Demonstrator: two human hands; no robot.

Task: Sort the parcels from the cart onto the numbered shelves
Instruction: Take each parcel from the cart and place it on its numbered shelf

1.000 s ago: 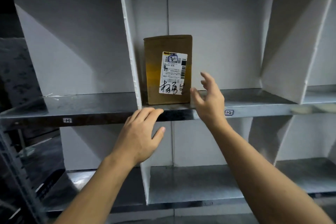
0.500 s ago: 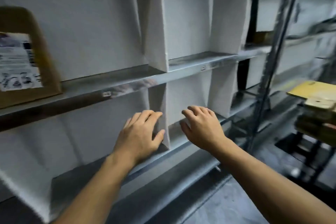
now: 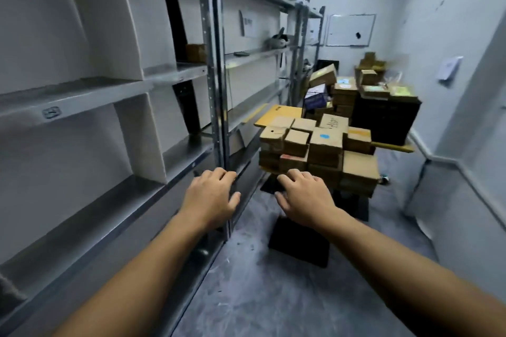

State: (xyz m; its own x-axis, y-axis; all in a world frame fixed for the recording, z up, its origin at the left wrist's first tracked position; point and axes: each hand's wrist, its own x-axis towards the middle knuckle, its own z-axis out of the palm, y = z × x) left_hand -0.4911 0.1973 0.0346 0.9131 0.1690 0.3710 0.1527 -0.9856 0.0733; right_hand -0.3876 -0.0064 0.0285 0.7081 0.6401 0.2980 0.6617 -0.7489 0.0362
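Note:
A stack of brown cardboard parcels [image 3: 317,150] sits on a yellow cart [image 3: 276,115] ahead in the aisle. The grey metal shelves [image 3: 82,98] with white dividers run along my left; a number tag [image 3: 51,112] shows on one shelf edge. My left hand [image 3: 210,197] and my right hand [image 3: 304,197] are both held out in front of me, palms down, fingers relaxed, holding nothing. Both hang short of the parcels, touching neither cart nor shelf.
Behind the cart stand more stacked parcels [image 3: 345,96] and a large black box [image 3: 386,120]. A black stand [image 3: 301,241] sits on the grey floor below my right hand. A whiteboard [image 3: 350,30] hangs on the far wall. The right wall is close.
My view has swung right from the shelf with the placed box to the aisle and the cart. Both hands came off the shelf and stay empty.

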